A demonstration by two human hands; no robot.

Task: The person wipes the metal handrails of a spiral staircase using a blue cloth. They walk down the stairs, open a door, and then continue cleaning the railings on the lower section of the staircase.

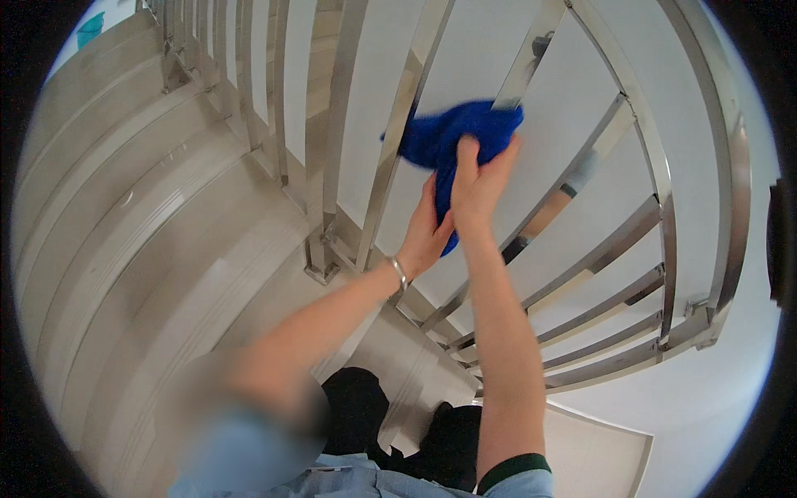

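Note:
A blue cloth [448, 134] is wrapped about one of the flat metal balusters [520, 71] of a stair railing, near the middle of the view. My right hand [482, 180] grips the cloth from the front, with the thumb on top. Just below and to the left, my left hand [426, 233] holds the lower part of the same cloth, whose end hangs under the fingers. A bracelet [398, 274] circles my left wrist. The baluster's part behind the cloth and hands is hidden.
Pale stone stair steps [155, 199] curve down the left side. More shiny metal balusters [330, 118] stand to the left and right of the hands. A curved metal handrail [725, 155] runs along the right, before a white wall [703, 398].

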